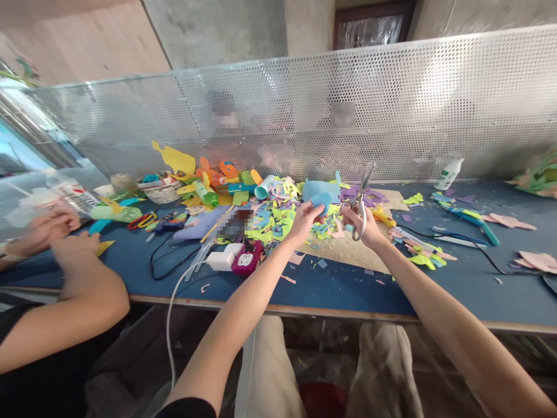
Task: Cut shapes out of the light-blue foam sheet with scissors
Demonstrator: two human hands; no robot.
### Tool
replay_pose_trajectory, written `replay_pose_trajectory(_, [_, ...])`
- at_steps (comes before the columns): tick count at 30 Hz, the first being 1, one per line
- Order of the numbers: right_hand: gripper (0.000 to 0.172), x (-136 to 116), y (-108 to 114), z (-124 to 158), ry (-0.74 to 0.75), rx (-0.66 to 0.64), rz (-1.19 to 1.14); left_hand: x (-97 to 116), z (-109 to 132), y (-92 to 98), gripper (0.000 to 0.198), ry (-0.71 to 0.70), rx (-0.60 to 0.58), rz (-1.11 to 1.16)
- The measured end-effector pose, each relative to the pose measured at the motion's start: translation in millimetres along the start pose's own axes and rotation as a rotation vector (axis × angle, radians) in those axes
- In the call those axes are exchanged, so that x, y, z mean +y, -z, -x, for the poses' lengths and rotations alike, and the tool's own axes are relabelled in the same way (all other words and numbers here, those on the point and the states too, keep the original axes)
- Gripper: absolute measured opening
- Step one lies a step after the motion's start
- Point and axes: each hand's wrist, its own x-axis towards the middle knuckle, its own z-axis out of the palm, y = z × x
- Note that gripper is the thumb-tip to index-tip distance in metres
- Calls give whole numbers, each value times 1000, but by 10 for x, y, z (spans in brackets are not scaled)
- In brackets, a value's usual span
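Note:
Near the middle of the view, my left hand is closed on a piece of light blue paper, its thumb over the lower part. Just to the right, my right hand holds a pair of scissors by the handles, with the blades pointing up. The scissors and the blue paper are apart. Behind and below both hands lies a heap of yellow-green, blue, pink and purple paper scraps. A brown sheet lies partly under the scraps.
At left, a co-worker's hands are near a green bottle. A basket, a pink charger with a white cable, and red-yellow scissors are on the blue table. A glue bottle stands at back right, before a perforated metal panel.

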Motion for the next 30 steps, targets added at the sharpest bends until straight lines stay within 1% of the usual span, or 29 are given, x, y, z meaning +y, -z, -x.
replay_pose_trajectory(3, [29,-26,35,5,-1,-50,206,3,-1,13,34,-22,77,-64])
replay_pose_trajectory(5, [31,-23,29,9,2,-65,293,13,-10,29,35,-45,127,-106])
replay_pose_trajectory(6, [32,-15,15,10,1,-58,299,19,-15,35,35,-57,145,-137])
replay_pose_trajectory(8, [32,8,-27,12,1,-30,238,24,-17,40,36,-75,155,-217])
replay_pose_trajectory(10, [31,23,-70,12,11,-5,133,18,-8,32,35,-94,122,-306])
replay_pose_trajectory(12, [30,23,-94,8,23,22,58,-3,10,16,36,-114,62,-383])
replay_pose_trajectory(16, [34,12,-86,-11,17,47,18,-62,46,-5,38,-130,-17,-489])
replay_pose_trajectory(19, [35,15,-74,-18,1,32,53,-89,54,-1,37,-141,-38,-543])
replay_pose_trajectory(22, [32,37,-77,-9,7,-24,89,-91,47,11,38,-172,-54,-609])
replay_pose_trajectory(25, [32,75,-84,1,25,-68,89,-79,40,19,37,-198,-72,-675])
replay_pose_trajectory(30, [35,96,-92,11,57,-79,83,-63,45,4,38,-209,-62,-666])
